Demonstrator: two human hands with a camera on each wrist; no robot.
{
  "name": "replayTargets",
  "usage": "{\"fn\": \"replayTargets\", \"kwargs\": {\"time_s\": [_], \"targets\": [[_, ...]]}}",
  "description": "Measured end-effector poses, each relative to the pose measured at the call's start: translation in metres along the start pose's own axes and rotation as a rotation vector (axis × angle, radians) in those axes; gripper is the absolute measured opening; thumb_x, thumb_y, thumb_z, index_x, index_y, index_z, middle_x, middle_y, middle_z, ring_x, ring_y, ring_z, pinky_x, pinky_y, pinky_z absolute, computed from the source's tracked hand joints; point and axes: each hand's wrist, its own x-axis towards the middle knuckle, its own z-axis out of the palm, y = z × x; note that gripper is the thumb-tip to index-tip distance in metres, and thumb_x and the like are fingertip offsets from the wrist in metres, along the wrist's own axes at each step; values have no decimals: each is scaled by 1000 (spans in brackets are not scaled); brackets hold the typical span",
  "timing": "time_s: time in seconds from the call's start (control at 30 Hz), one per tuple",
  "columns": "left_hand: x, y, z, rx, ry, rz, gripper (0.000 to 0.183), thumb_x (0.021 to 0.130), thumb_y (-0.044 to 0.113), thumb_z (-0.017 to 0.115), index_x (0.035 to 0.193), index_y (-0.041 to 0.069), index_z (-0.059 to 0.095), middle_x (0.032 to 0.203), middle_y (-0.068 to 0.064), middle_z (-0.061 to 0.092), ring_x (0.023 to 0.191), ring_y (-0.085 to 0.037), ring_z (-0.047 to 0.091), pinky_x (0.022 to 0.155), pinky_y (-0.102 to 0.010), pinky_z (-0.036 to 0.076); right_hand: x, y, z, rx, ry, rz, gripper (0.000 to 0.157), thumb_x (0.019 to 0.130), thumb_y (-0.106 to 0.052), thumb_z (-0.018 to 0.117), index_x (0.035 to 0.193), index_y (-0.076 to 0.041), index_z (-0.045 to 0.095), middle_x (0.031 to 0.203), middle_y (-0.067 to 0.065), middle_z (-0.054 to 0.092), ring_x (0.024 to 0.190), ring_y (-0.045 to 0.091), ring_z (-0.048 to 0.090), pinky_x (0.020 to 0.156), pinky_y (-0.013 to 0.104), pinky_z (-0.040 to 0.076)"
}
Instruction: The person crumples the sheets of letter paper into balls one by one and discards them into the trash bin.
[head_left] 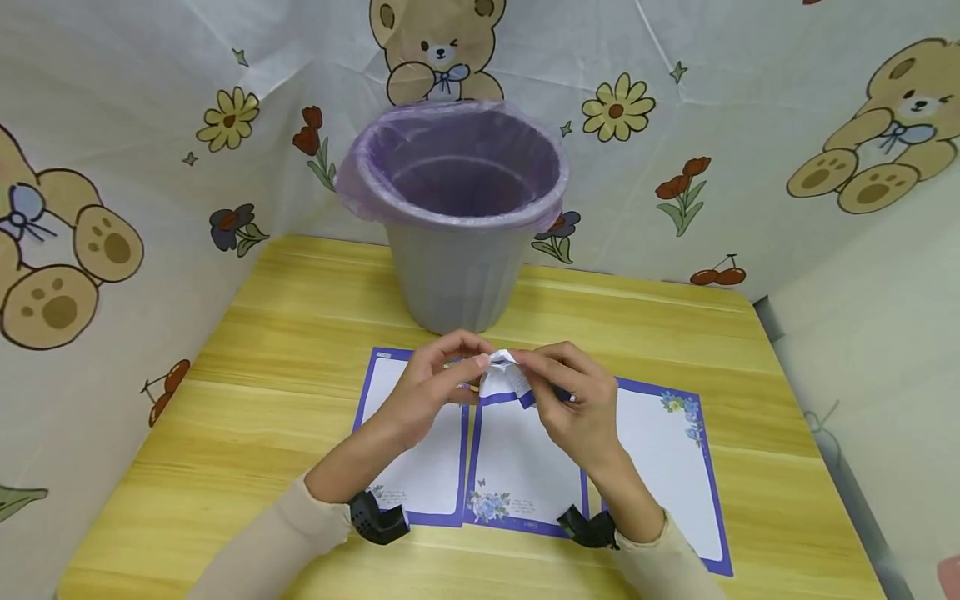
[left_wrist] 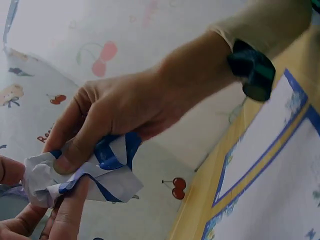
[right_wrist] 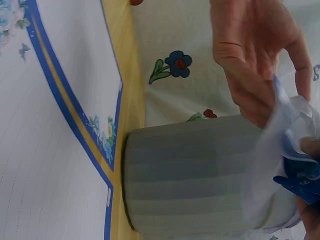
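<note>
Your left hand [head_left: 424,390] and right hand [head_left: 594,408] pinch the crumpled paper [head_left: 497,385] above the middle sheet [head_left: 525,467], its purple-blue edge towards you, long axis unclear, some fingertips hidden. Beyond, the bin [head_left: 459,279] hides its floor.

We look forward and down from the head; our close, sideways wrist views share crumpled paper [left_wrist: 110,176], lower left and right.
</note>
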Motion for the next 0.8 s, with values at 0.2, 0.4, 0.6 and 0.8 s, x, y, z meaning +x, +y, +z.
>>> {"fn": "replayTargets", "kwargs": {"time_s": [0.2, 0.4, 0.6, 0.8], "targets": [[1, -4, 0, -172, 72, -63, 22, 93, 4, 72, 113, 8, 74, 101, 4, 73, 82, -10, 67, 78, -24, 62, 1, -2, 3, -47, 11, -108, 23, 95, 10, 72, 106, -5, 86, 89, 11, 75, 73, 19, 68, 63, 19, 51], [-4, -3, -3, -108, 105, 103, 28, 87, -8, 74, 115, -5, 72, 108, 1, 73, 84, -11, 66, 75, -20, 61, -1, -8, -6, 193, -139, 160, 29, 99, 7, 67, 122, -4, 80, 110, 9, 78, 91, 13, 72, 79, 17, 60], [-6, -1, 3, 17, 50, 269, 30, 89, -12, 74, 118, -8, 67, 110, -1, 71, 92, -14, 70, 79, -24, 66, 0, -12, -11, 304, -148, 574, 31, 101, -8, 74, 132, -9, 74, 117, -4, 78, 108, 14, 74, 93, 23, 62], [-8, -9, 6, 49, 47, 324, 27, 93, -8, 75, 119, -4, 69, 113, -13, 70, 96, -13, 72, 81, -28, 68, 3, -16, -11, 298, -208, 708, 35, 98, -12, 80, 132, -16, 76, 129, 5, 72, 119, 15, 72, 95, 24, 64]]}}
